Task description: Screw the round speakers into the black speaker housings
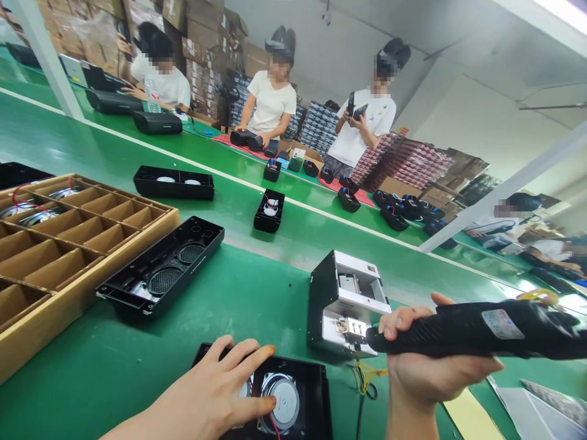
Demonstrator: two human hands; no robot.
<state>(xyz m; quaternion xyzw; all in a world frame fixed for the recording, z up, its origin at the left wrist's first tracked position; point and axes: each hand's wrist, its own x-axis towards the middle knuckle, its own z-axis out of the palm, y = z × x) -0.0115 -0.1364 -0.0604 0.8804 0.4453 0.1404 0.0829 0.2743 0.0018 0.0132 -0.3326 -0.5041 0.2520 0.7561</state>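
My right hand (426, 360) is wrapped round a black electric screwdriver (463, 330), held almost level. The screwdriver's front end reaches the silver-and-black screw feeder (348, 305), where its tip is hidden. Below my left hand (233, 385) lies a black speaker housing (316, 391) with a round speaker driver (282, 403) and red wires in it. The left fingers are spread across the housing, and the thumb touches the driver. Part of a second driver shows beneath that hand.
On the left stands a divided cardboard box (151, 226) holding a few drivers. Beside it lies an open black housing (165, 269); further housings (174, 182) sit beyond. Yellow and black cables (364, 379) hang near the feeder. Several co-workers (273, 101) are across the bench.
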